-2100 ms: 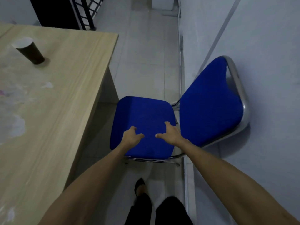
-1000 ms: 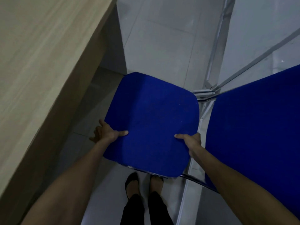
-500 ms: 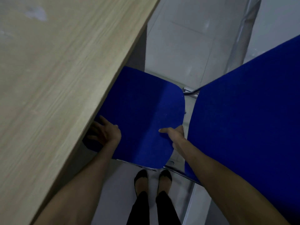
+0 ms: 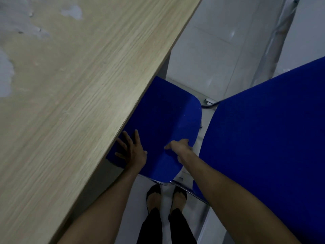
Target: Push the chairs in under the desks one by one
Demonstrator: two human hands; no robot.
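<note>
The wooden bench (image 4: 73, 95) fills the left of the view, its top marked with pale smears (image 4: 72, 10), its long edge running diagonally down toward the person. Directly left of the left grip, that edge overhangs the blue seat (image 4: 165, 118) of the chair, so the seat's left part lies hidden beneath the bench while the rest shows beyond and to the right of the grip.

The left hand (image 4: 132, 151) lies flat on the near left corner of the seat, its grip spread wide, fingers (image 4: 136, 136) fanned and pointing forward, the outermost one just beside the bench edge. It clasps nothing; the palm rests on the fabric.

The right hand (image 4: 179, 147) sits a little to the right, at the seat's near right edge. Its thumb lies on top of the cushion pointing left, and the other fingers curl out of sight over the edge, so the grip is pinching the seat rim.

Right of that grip, apart from the seat by a narrow gap, rises the blue backrest (image 4: 267, 138). Below both grips, a chrome frame bar (image 4: 186, 190) runs under the seat, and two feet in dark shoes (image 4: 153, 196) stand on the pale tiled floor (image 4: 207, 55).
</note>
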